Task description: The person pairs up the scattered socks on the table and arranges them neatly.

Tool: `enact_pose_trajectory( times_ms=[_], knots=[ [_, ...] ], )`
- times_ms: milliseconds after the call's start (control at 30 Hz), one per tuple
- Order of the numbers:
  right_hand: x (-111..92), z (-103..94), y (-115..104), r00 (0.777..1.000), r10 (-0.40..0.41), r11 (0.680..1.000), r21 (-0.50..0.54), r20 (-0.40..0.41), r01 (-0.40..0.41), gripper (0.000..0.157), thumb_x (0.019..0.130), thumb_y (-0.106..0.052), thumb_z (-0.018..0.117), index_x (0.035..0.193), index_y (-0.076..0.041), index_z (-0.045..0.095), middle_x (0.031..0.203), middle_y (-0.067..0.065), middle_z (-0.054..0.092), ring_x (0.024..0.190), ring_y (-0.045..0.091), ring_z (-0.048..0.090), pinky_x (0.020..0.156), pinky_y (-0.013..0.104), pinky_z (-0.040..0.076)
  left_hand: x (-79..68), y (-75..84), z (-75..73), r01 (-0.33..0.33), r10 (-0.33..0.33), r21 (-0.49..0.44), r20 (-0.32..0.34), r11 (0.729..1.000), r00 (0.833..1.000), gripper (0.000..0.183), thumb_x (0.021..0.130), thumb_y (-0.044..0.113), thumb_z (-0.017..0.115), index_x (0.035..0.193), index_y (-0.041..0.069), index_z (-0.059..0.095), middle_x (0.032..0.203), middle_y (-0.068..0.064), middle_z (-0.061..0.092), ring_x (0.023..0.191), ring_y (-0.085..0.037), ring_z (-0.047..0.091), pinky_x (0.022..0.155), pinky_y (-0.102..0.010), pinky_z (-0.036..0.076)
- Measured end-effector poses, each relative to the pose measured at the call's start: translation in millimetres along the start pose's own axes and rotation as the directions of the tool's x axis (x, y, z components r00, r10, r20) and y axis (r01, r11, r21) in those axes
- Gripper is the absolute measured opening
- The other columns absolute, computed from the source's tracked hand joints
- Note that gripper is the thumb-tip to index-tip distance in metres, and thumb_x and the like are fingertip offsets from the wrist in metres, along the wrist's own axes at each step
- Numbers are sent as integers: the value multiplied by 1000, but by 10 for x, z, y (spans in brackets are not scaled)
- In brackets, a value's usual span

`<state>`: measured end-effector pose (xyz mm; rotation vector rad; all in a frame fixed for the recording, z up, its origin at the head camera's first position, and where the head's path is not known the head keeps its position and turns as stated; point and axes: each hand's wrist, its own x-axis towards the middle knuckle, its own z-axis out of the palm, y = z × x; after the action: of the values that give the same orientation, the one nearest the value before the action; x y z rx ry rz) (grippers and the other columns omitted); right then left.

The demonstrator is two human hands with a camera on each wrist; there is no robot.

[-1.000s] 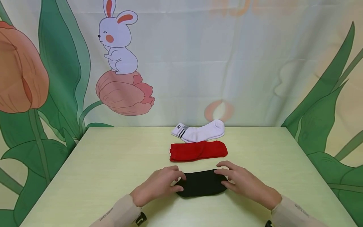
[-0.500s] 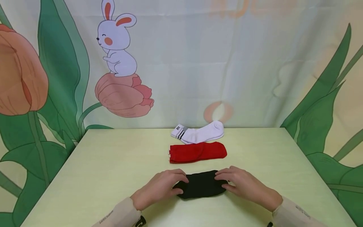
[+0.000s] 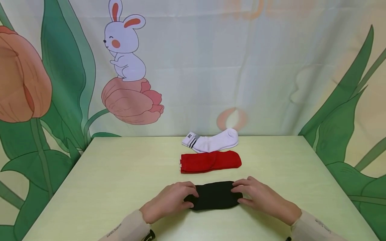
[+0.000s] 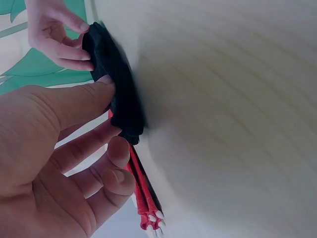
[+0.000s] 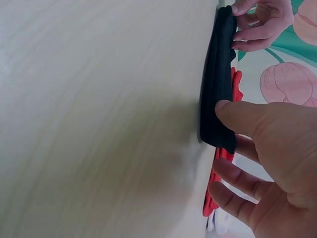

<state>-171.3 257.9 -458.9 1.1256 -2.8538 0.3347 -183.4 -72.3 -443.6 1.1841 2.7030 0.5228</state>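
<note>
A folded pair of black socks (image 3: 214,195) lies across the near middle of the table. My left hand (image 3: 172,199) pinches its left end, thumb at the near edge and fingers over the far side. At the right end my right hand (image 3: 261,199) has the same kind of hold. Close up in the left wrist view, the left thumb presses the black fabric (image 4: 111,69) while the outer fingers curl free of it. The right wrist view has the right thumb on the black fabric (image 5: 218,84), index finger behind its edge.
Just beyond lies a folded pair of red socks (image 3: 209,162). Behind it, white socks (image 3: 212,141) with black stripes lie near the back edge of the pale table (image 3: 126,167). A printed curtain (image 3: 193,67) hangs behind the table.
My right hand's raised finger has come down toward the black socks, and that hand has shifted slightly right. The left hand stays almost in place. The red and white socks lie as before.
</note>
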Motion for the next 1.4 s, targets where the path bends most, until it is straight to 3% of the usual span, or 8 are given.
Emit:
enact_pose_trajectory(
  times_ms=[367, 700, 1400],
  knots=[
    [19, 50, 21, 1000, -7, 1000, -20, -4, 7, 32, 81, -21, 80, 112, -18, 73, 122, 2, 64, 96, 17, 54, 74, 23, 51, 1, -16, 2, -15, 15, 31, -20, 999, 1000, 18, 83, 18, 78, 101, 16, 75, 110, 6, 63, 97, -10, 62, 81, -29, 54],
    [159, 53, 99, 999, -41, 998, -56, -23, 40, 30, 82, -20, 79, 111, -16, 73, 121, 3, 66, 93, 19, 56, 75, 26, 48, 46, -109, 16, -27, 32, 78, -66, 997, 997, 14, 84, 16, 77, 97, 12, 76, 112, 2, 64, 99, -14, 63, 81, -32, 54],
    [362, 81, 221, 999, 49, 999, -10, -7, -49, 31, 84, -17, 77, 115, -14, 71, 127, 5, 65, 102, 21, 59, 80, 31, 47, 206, -215, 4, 43, -37, 99, -64, 994, 997, 18, 85, 16, 75, 102, 11, 76, 115, -2, 62, 102, -18, 61, 81, -33, 55]
  ],
)
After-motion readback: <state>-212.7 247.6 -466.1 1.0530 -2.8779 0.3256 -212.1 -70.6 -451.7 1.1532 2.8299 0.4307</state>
